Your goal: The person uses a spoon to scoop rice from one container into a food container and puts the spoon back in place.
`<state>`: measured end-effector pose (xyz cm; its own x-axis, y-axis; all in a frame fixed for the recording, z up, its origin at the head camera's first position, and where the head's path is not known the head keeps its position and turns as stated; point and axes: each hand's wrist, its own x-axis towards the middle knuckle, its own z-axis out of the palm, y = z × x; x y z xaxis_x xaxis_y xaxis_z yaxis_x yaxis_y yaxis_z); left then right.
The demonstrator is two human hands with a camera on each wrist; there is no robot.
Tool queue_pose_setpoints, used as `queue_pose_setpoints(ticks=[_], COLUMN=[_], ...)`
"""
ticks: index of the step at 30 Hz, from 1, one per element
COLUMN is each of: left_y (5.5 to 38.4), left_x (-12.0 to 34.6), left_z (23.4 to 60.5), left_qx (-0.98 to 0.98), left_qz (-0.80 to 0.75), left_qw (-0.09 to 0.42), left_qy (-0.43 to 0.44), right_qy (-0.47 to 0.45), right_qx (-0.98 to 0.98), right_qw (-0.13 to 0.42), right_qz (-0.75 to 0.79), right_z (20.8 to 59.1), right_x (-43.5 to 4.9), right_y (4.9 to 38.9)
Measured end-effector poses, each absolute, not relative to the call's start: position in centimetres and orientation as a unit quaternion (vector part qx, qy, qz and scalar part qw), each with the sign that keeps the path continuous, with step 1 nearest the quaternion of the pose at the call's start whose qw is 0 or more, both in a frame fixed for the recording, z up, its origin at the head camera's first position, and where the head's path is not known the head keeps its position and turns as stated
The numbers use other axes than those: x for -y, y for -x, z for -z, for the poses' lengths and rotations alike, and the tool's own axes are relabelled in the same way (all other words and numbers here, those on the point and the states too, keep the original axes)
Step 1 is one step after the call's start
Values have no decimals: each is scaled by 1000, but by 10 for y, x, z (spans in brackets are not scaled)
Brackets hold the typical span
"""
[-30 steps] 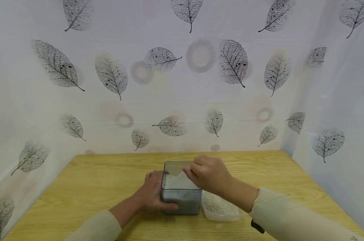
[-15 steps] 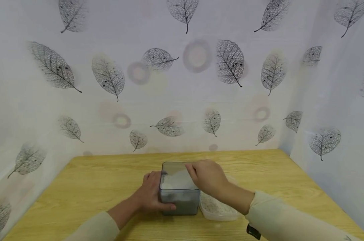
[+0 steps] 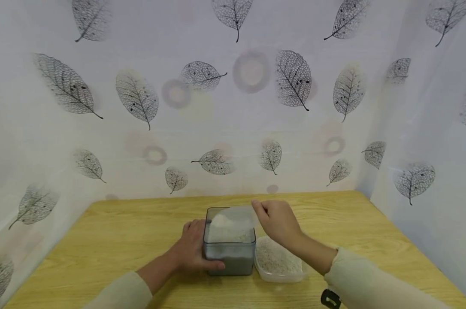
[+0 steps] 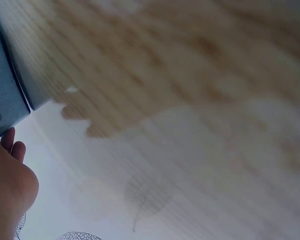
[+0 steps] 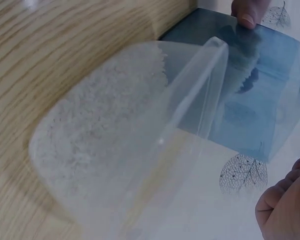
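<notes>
Rice-like grain is what occupies this person at the tabletop (image 3: 128, 231), and handling it inside the grey see-through bin (image 3: 238, 258) looks to be the step in hand. The left hand (image 3: 191, 249) grips the bin by its left side, thumb laid along the front wall. The right hand (image 3: 280, 221), fingers curled, holds a translucent plastic piece (image 3: 240, 214) slanted over the bin's mouth. From where I stand I can't tell whether that piece is a scoop or a flexible lid, nor whether any of the load rides on it.

White grains (image 3: 233, 236) lie in the bin under the plastic. Just beside it, on the right, sits a clear plastic tub (image 3: 280, 277) heaped with more of the same, its pile (image 3: 276, 253) fully in sight below the right forearm. So both of the 2 containers hold some, and I'd call the job part-way along.

To my mind, the next move calls for a level wrist and enough lift to clear the bin's rim, while the left hand bears down against any nudge. A careless tip near that edge could scatter grains between the 2 vessels.
</notes>
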<state>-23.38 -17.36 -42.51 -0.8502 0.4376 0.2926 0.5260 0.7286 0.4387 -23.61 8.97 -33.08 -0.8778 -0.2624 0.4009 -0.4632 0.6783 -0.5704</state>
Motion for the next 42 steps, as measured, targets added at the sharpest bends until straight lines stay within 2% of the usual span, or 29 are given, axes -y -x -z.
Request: queue_pose_setpoints(ticks=[6, 14, 26, 29, 35, 38, 42], left_y=[235, 235, 234, 234, 235, 235, 235], left_x=[175, 175, 177, 177, 175, 175, 174], left_z=[427, 426, 425, 426, 427, 426, 424], left_qx=[926, 926, 925, 923, 923, 924, 923], left_qz=[255, 251, 255, 259, 261, 261, 262], left_qw=[94, 99, 95, 98, 91, 88, 87], left_qy=[263, 264, 266, 268, 266, 265, 267], right_qy=[-187, -159, -194, -259, -450, -495, -504], right_qx=[892, 898, 909, 895, 755, 698, 662], right_qw=[173, 196, 253, 303, 476, 518, 555], right_qz=[-374, -359, -269, -201, -29, 0, 17], right_z=[323, 327, 350, 357, 352, 337, 317], right_x=[-107, -154, -197, -202, -205, -203, -198], right_y=[236, 231, 224, 225, 233, 235, 235])
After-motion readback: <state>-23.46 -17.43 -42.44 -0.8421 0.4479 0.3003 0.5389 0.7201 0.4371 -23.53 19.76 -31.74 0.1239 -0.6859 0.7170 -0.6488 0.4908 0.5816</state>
